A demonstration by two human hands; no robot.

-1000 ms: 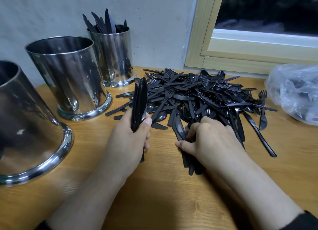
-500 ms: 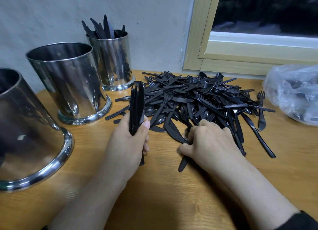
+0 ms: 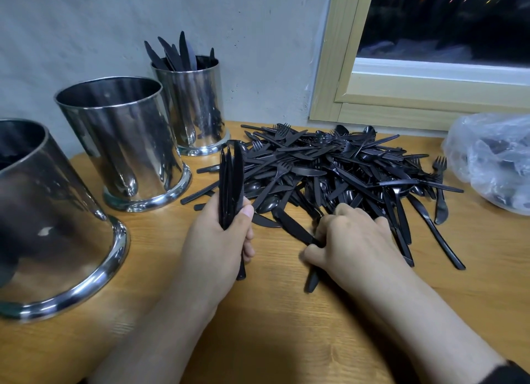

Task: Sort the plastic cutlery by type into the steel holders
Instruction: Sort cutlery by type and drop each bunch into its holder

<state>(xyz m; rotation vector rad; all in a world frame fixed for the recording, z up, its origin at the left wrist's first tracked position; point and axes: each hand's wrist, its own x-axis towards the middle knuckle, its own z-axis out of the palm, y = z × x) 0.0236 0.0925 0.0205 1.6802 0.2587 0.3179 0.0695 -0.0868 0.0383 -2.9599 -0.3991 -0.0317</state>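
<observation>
Meanwhile, the left hand [image 3: 218, 240] grips a knife bundle [image 3: 231, 182] near the tabletop's centre while the right hand [image 3: 352, 240] pinches another knife [image 3: 292, 225] from the pile [image 3: 329, 165], likely bound for the knife holder [image 3: 195, 105].

Bare table [image 3: 286, 326] lay free at 6 o'clock. Cutlery heap [image 3: 329, 168] blocked 1 o'clock; three steel holders [image 3: 126, 142] stood from 9 to 11; plastic bag [image 3: 493, 159] closed 3 o'clock edge.

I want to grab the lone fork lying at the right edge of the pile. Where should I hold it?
Pinch the fork by its handle end nearest you, coming from the right: that end lies flat on bare table, while the tines point away.
</observation>
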